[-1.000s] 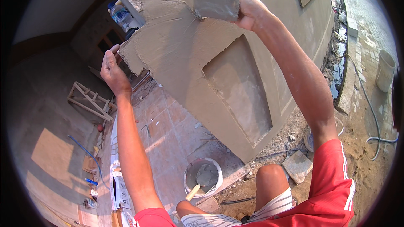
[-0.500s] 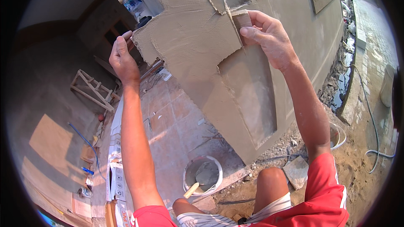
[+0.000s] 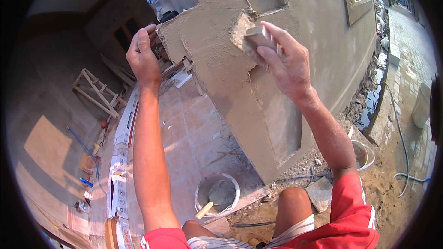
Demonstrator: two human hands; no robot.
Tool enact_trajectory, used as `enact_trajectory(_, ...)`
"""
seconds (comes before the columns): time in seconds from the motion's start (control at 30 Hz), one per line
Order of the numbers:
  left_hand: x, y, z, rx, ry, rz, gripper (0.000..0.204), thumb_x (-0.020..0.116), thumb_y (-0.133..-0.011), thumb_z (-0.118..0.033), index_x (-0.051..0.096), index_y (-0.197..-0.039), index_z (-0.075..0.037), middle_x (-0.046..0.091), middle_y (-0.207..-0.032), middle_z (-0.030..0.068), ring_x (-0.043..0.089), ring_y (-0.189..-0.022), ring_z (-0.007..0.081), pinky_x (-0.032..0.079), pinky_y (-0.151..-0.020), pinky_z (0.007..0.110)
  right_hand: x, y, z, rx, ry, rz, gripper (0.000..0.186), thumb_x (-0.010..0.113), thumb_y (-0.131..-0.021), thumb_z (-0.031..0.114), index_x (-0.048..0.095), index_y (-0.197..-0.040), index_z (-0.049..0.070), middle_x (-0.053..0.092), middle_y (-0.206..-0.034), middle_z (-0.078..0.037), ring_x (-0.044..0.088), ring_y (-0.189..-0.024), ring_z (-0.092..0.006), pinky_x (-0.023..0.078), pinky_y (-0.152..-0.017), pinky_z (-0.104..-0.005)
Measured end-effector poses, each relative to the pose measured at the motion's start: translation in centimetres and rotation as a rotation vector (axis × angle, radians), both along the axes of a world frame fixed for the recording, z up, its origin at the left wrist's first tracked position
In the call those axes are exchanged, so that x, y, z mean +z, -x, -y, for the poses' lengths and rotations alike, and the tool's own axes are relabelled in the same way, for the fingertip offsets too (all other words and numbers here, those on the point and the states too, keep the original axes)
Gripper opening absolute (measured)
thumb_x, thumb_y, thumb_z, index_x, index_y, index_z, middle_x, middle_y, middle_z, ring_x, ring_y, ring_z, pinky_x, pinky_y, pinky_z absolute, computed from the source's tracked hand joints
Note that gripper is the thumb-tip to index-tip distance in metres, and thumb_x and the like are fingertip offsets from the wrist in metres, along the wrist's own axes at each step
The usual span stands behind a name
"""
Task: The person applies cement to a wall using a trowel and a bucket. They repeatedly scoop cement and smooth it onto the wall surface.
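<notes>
My right hand (image 3: 286, 57) grips a small plastering float (image 3: 262, 36) by its block handle. Its plate is tilted, with wet mortar along its face, and stands off the wall. Behind it, the grey-brown plastered wall (image 3: 217, 83) has rough, ridged fresh mortar on its upper part and a smoother recessed panel (image 3: 282, 124) below. At the ragged left edge of the plaster, my left hand (image 3: 144, 60) is held up with its fingers curled. What those fingers hold, if anything, is hidden.
A bucket of mortar (image 3: 199, 189) with a wooden-handled tool (image 3: 204, 210) stands below. A plastic bottle (image 3: 158, 1) is on the ledge at upper left. A wooden frame (image 3: 96, 93) leans at left; long cartons (image 3: 121, 157) line the floor. A hose (image 3: 400, 133) lies outside at right.
The float has come away from the wall and tilted, showing its mortar-covered face; it sat edge-on to the plaster before. My left hand stays by the wall's edge. The view has shifted slightly.
</notes>
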State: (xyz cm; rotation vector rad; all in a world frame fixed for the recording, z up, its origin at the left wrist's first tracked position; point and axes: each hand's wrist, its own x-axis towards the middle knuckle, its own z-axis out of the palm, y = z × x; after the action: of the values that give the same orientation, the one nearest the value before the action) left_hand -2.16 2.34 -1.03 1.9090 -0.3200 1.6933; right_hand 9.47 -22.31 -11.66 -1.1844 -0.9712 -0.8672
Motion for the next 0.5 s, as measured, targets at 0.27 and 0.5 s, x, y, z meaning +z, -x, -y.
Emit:
enact_trajectory(0.27, -0.2, -0.6, 0.6, -0.038, 0.012, 0.03, 0.044, 0.046, -0.102, -0.036, 0.069, -0.105, 0.002, 0.069, -0.1, 0.0109, 0.064, -0.097, 0.0182, 0.046, -0.094, 0.032, 4.7, -4.3, 0.5, -0.095, 0.108, 0.06, 0.037, 0.064, -0.088, 0.012, 0.061, -0.124, 0.008, 0.065, -0.092, -0.007, 0.06, -0.08, -0.0207, 0.049, -0.079, -0.034)
enact_trajectory(0.5, -0.3, -0.4, 0.2, -0.036, -0.001, 0.024, 0.046, 0.046, -0.103, -0.037, 0.067, -0.109, 0.003, 0.068, -0.104, 0.0114, 0.063, -0.099, 0.0184, 0.047, -0.094, 0.033, -3.0, 2.5, -1.7, 0.121, 0.362, 0.391, 0.038, 0.066, -0.084, 0.001, 0.062, -0.122, 0.008, 0.066, -0.1, -0.008, 0.058, -0.093, -0.0251, 0.051, -0.082, -0.0365)
